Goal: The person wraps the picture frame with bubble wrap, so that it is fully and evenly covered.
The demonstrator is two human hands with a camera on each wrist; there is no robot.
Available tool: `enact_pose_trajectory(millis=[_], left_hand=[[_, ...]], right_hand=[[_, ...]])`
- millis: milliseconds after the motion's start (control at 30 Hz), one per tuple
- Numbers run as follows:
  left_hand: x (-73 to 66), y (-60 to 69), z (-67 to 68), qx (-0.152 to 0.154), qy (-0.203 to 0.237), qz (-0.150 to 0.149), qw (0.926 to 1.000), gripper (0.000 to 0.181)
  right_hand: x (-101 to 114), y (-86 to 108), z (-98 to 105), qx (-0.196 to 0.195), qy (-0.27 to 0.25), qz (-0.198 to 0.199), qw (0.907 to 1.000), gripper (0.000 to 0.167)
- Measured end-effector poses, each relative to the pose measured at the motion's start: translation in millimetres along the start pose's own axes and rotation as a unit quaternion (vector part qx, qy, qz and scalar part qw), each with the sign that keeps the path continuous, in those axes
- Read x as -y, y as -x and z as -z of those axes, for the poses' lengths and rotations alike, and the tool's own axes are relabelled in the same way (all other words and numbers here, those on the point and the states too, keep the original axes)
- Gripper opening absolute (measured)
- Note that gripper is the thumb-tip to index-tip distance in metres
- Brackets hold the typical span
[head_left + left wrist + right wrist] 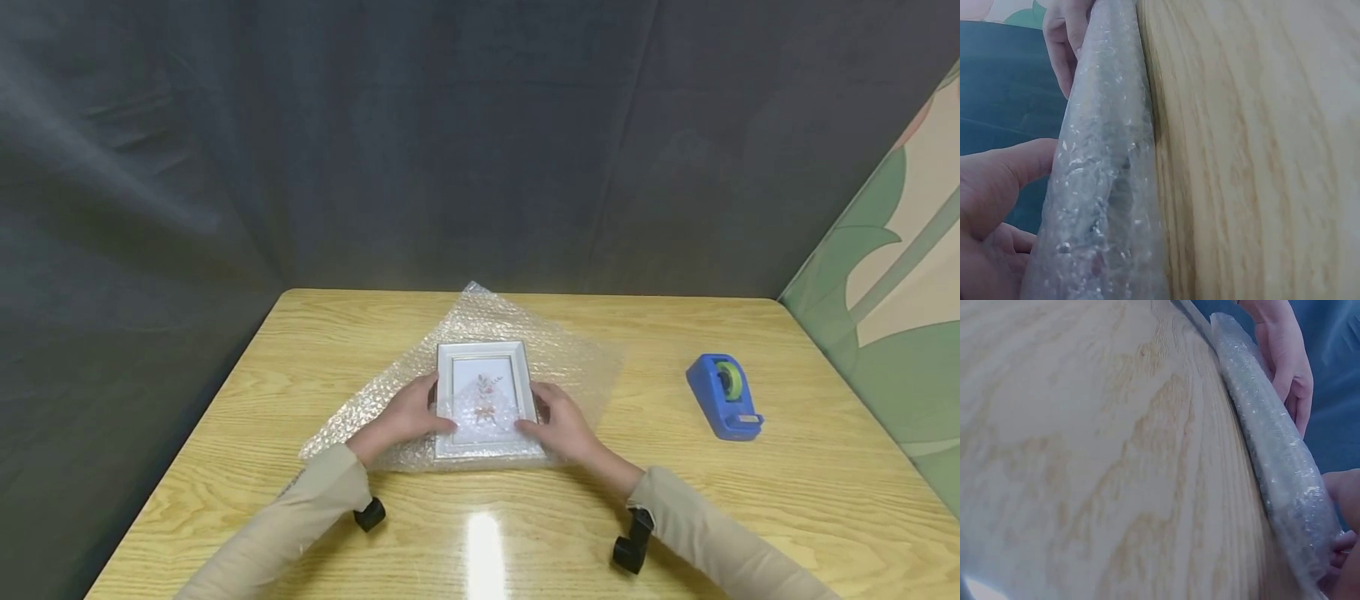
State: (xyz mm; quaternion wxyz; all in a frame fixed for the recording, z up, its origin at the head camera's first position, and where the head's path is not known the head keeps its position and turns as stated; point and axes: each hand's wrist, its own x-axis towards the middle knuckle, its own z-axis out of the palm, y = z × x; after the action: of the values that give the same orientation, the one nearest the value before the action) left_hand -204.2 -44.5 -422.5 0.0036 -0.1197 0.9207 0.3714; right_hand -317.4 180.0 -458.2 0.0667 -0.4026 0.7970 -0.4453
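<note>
Picture frame [472, 371] at centre of head view, on bubble wrap [491, 321], lower part covered by a flap. Left hand [411, 414] and right hand [564, 427] grip its sides. Risk: a lifted thumb may let the springy flap unfold.

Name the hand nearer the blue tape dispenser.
Right. The right hand, gripping the white picture frame, is left of the blue tape dispenser; the left hand, gripping the frame's opposite side, is farther left.

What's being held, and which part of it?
The picture frame, bubble wrap folded over its lower part: left grip on its left side, right grip on its right.
</note>
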Motion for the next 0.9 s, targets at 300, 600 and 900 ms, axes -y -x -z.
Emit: enact_pose_trajectory(millis=[300,600,900], left_hand=[[-6.4,7.4,-11.0,0.009,-0.035,0.004,0.9993,0.101],[-15.4,17.3,-18.9,0.012,-0.05,0.001,0.9987,0.099],[-13.2,15.3,-23.4,0.011,-0.04,-0.011,0.9991,0.099]], right_hand=[[2.5,17.2,9.5,0.0,0.025,-0.016,0.9996,0.065],[8.6,32.3,18.3,0.012,0.003,-0.054,0.9984,0.066],[3.0,-6.0,44.1,0.047,0.03,-0.037,0.9978,0.062]])
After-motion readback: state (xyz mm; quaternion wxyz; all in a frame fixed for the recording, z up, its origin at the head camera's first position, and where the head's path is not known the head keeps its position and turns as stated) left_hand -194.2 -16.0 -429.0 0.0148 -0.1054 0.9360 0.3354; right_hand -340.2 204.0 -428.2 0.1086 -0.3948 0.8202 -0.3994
